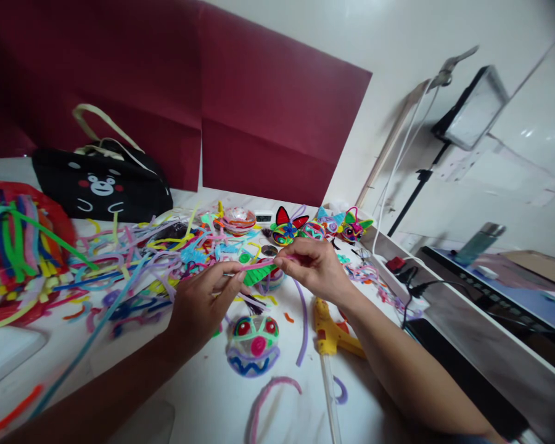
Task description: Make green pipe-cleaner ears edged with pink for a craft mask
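Observation:
A short pink pipe cleaner [258, 266] is stretched between my two hands above the table. My left hand [209, 300] pinches its left end, and the fingertips of my right hand [312, 266] close on its right end. Behind it shows a green piece [258, 275], partly covered. Below my hands lies a round face [253, 345] with red eyes, a pink nose and a blue zigzag mouth. A purple strip [302, 324] and a curved pink pipe cleaner [274, 394] lie on the white table near it.
A yellow glue gun [329, 333] lies right of the face, under my right forearm. Loose pipe cleaners [139, 259] cover the left and middle. A red tray [67, 237] stands far left, a black bag [102, 188] behind, decorated masks [285, 229] at the back, and a black power bank-like slab [467, 376] right.

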Demonstrator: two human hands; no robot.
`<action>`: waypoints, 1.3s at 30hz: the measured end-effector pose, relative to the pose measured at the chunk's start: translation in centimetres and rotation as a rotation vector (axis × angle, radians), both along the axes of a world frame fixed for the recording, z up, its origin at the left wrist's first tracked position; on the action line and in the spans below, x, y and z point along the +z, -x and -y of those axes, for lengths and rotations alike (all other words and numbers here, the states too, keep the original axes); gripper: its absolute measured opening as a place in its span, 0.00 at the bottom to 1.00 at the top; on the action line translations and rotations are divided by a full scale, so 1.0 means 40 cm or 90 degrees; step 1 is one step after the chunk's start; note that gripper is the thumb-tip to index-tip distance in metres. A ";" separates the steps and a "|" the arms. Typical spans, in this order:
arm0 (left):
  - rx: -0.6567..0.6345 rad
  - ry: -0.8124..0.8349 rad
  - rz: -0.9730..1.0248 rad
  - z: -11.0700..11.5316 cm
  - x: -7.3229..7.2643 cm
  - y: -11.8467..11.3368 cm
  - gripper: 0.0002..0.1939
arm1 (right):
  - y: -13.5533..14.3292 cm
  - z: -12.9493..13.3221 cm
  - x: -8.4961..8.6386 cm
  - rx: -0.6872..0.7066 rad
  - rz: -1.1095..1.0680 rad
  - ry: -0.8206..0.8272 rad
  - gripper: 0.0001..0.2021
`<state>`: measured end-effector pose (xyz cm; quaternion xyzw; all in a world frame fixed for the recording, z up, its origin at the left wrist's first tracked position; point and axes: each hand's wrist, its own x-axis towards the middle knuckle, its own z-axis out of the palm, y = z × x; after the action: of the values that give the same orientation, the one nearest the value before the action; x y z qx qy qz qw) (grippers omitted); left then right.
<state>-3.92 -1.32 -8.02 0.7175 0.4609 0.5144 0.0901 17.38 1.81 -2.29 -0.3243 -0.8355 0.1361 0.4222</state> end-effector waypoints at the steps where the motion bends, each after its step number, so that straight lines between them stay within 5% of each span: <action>1: 0.001 0.001 0.000 0.000 0.000 0.000 0.09 | 0.000 0.000 -0.001 -0.004 0.001 0.002 0.04; 20: -0.063 0.073 0.123 0.008 0.002 -0.004 0.10 | 0.004 0.007 -0.003 -0.040 0.001 0.009 0.04; 39: -0.049 -0.037 0.028 0.010 0.004 0.001 0.07 | 0.000 0.009 -0.004 -0.016 -0.029 0.103 0.04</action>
<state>-3.97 -1.71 -7.85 0.7258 0.4156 0.5392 0.0987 17.39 1.44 -2.43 -0.3644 -0.8079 0.2056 0.4150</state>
